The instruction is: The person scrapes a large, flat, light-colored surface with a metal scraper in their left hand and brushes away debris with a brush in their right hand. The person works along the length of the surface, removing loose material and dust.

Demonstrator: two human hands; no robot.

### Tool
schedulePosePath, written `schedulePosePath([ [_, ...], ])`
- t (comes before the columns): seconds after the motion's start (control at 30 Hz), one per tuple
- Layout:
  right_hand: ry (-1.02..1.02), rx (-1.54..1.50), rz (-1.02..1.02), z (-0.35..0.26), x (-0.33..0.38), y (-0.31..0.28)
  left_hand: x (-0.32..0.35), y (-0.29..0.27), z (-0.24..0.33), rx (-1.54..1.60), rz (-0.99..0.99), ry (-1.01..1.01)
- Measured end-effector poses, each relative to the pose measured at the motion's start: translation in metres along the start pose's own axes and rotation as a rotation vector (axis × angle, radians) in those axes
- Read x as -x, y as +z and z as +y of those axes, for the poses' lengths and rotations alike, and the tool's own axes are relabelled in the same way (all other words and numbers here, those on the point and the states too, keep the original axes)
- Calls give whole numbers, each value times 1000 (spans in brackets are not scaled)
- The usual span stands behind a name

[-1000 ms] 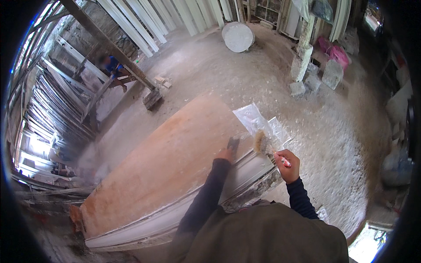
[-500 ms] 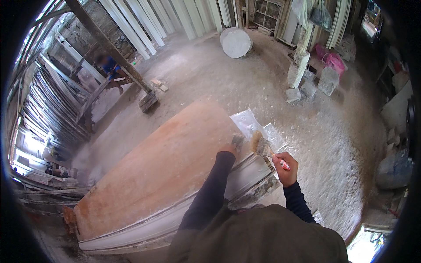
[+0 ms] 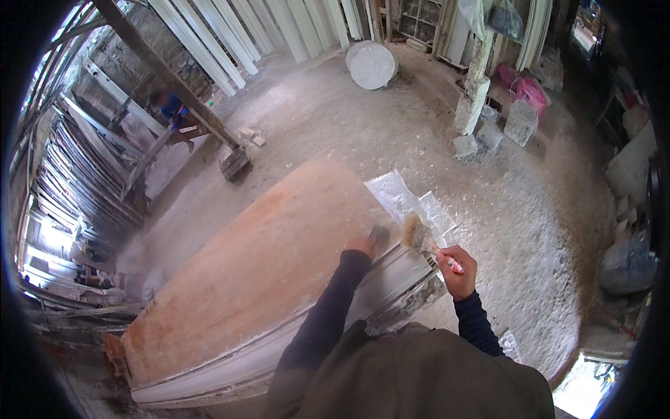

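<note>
Right hand (image 3: 458, 274) closed round brush (image 3: 412, 229); left hand (image 3: 362, 246) holds a dark tool (image 3: 380, 236), blurred.
Brush's long axis runs forward-left from the fist to the board's (image 3: 251, 279) right end; bristle contact unclear. Right hand nearer that end, left over the board. White strip (image 3: 230, 370) along near edge.

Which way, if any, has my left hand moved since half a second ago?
Yes: your left hand has shifted slightly toward you, nearer the white strip along the orange board.

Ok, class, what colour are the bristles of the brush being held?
The bristles are tan, best seen in the head view.
</note>
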State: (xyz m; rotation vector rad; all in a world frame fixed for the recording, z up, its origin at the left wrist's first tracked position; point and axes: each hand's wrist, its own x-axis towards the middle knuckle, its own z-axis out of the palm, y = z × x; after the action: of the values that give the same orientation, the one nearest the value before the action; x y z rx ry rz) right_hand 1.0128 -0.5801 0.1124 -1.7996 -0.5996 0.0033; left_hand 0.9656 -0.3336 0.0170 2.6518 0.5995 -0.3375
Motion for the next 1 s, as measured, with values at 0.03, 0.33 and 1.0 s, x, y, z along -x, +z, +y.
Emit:
schedulePosePath([
  [0.03, -2, 10, -5, -4, 0, 0, 3, 3, 0, -12, 15, 14],
  [0.33, -3, 17, 0, -3, 1, 0, -13, 26, -10, -29, -55, 9],
  [1.0, 118, -39, 48, 12, -5, -15, 20, 18, -3, 246, 77, 157],
])
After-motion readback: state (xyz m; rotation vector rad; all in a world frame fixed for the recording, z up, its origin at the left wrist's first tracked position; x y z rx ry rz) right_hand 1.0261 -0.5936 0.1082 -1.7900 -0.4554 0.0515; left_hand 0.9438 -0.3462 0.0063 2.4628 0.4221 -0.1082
